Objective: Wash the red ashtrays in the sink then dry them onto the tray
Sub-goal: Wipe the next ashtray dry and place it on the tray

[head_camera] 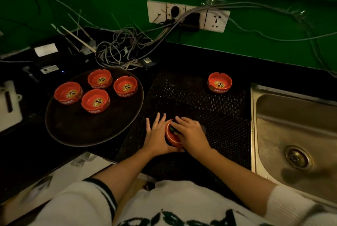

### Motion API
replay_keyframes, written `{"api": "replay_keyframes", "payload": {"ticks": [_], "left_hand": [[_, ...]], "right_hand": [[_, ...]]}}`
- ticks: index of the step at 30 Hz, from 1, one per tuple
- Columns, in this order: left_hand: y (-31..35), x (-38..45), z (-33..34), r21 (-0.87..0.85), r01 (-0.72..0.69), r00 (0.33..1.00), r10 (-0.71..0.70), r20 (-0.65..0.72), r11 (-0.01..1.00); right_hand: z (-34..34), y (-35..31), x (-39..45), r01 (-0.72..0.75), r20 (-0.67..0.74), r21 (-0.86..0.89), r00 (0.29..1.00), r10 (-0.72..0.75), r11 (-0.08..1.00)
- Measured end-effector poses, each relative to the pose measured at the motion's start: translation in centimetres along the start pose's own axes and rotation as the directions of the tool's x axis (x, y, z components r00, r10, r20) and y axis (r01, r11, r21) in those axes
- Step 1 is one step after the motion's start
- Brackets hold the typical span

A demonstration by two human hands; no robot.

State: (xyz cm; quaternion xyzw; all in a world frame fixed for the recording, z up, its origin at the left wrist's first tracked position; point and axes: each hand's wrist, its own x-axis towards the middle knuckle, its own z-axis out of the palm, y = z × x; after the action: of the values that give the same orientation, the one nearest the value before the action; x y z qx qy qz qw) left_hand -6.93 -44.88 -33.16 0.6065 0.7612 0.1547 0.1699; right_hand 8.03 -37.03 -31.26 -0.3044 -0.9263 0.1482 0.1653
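Hands (156, 134) (191, 134) hold 1 ashtray (172, 139) between tray (73, 131) and sink (273, 134).

Both hands (156, 134) hold ashtray (172, 137); tray (76, 129) left.
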Motion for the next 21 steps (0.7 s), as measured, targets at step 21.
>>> {"api": "replay_keyframes", "payload": {"ticks": [21], "left_hand": [[-0.8,0.3,1.2,0.058,0.025,0.999,-0.024,-0.029,0.998]], "right_hand": [[-2.0,2.4,-2.8,0.185,0.031,-0.097,0.983,-0.182,0.978]]}}
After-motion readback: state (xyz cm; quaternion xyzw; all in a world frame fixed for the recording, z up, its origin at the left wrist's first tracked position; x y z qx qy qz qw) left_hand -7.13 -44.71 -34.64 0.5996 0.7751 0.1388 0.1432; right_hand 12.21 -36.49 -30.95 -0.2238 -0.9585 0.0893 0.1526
